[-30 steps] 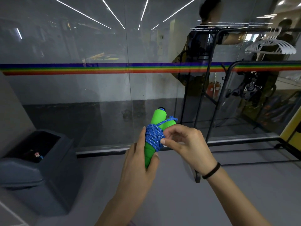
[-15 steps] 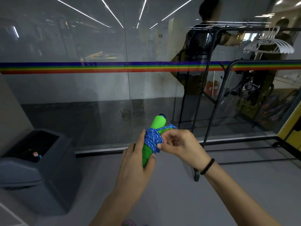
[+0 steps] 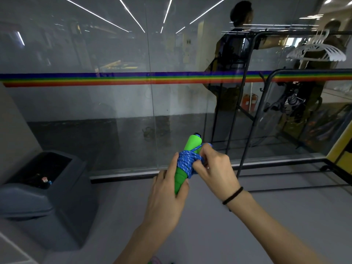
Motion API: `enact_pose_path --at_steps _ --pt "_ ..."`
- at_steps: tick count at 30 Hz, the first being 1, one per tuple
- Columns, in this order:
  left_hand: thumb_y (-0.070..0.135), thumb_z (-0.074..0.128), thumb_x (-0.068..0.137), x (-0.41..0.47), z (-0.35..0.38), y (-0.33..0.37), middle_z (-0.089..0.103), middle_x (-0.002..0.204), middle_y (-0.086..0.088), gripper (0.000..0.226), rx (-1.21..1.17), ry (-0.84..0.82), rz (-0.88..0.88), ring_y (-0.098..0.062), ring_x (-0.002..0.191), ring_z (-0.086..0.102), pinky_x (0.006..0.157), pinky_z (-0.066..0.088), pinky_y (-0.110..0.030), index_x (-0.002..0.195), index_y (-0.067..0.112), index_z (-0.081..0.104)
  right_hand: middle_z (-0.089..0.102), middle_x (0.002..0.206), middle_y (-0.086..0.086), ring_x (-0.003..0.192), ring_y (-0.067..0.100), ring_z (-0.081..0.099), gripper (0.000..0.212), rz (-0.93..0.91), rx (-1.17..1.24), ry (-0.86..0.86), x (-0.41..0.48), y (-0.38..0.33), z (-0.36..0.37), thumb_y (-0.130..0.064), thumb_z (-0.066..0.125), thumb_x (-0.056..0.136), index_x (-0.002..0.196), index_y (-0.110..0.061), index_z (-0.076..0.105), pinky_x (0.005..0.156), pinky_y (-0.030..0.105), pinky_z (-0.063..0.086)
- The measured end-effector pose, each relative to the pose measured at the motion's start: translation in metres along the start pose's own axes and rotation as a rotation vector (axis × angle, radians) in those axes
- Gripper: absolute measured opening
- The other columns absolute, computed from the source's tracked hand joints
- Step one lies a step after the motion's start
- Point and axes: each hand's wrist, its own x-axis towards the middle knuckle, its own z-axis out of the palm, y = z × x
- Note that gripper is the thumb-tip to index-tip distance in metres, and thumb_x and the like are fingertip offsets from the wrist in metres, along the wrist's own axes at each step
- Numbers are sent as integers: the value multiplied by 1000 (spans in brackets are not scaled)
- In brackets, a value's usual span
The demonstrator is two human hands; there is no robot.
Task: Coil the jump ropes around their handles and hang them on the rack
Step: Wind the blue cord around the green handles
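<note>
Head view: we hold a pair of bright green foam jump-rope handles (image 3: pixel 180 181) bundled together, their long axis tilting up and slightly right, away from us. Our left hand (image 3: pixel 167 195) closes around the lower ends. A blue-and-white braided rope (image 3: pixel 185 162) is coiled around the middle, and our right hand (image 3: pixel 213 168) pinches its loose end against the coil. A black metal rack (image 3: pixel 247 111) stands well apart, ahead and to the right, nearer our right hand.

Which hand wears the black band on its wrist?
The right hand, the one pinching the blue rope wound around the green handles. The black band circles its wrist; the left hand, gripping the handles from below, has a bare wrist.
</note>
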Motion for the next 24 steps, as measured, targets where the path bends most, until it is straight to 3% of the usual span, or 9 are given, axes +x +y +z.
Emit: enact_pose_path --at_steps 4,7,9,11,15,18,22,24 --pt "44 41 79 4 -1 -2 55 123 9 66 -101 -26 -28 -9 112 52 94 44 -29 142 40 24 38 53 -7 46 15 39 13 42 23 8 0 -3 8 -7 52 81 85 -11 41 49 30 32" --pt "38 48 77 6 -5 -5 57 119 21 62 -224 -36 -105 3 109 53 85 37 -4 138 36 34 52 59 -4 51 18 55 11 89 140 -58 0 -3 5 -15 56 82 83 -24 50 55 35 47" --pt "33 52 76 7 -9 -7 58 110 33 58 -317 -28 -128 14 101 53 79 35 2 132 39 39 61 67 0 57 26 63 8 164 310 -104 1 -4 -2 -25 64 79 79 -28 57 63 43 54" --pt "29 57 74 10 -13 -9 62 101 32 56 -408 -49 -154 13 89 56 77 39 -1 125 44 41 64 65 1 57 20 64 8 227 448 -103 3 -6 -7 -27 70 77 75 -24 63 63 38 55" --pt "8 66 77 13 -17 -8 63 85 2 56 -531 -154 -254 -10 70 54 60 44 -14 110 49 47 62 57 -1 52 3 56 17 270 585 28 5 -9 -8 -9 75 72 65 -16 61 55 13 45" --pt "20 69 62 15 -17 -7 68 92 -5 52 -610 -193 -373 -12 73 60 62 48 -19 106 42 53 65 65 2 59 5 58 18 258 641 97 7 -13 -6 1 72 72 70 -13 61 58 14 49" --pt "33 77 57 18 -20 -13 70 100 3 54 -562 -269 -397 -7 85 67 71 53 -22 107 37 57 67 59 -6 61 3 61 26 263 767 100 9 -16 -1 2 71 73 91 -14 63 63 16 52" --pt "35 80 59 21 -21 -11 72 98 -2 49 -562 -280 -408 -13 86 68 76 55 -27 104 30 60 71 70 -3 67 6 64 21 264 787 75 10 -18 0 0 71 74 86 -17 68 68 17 53"
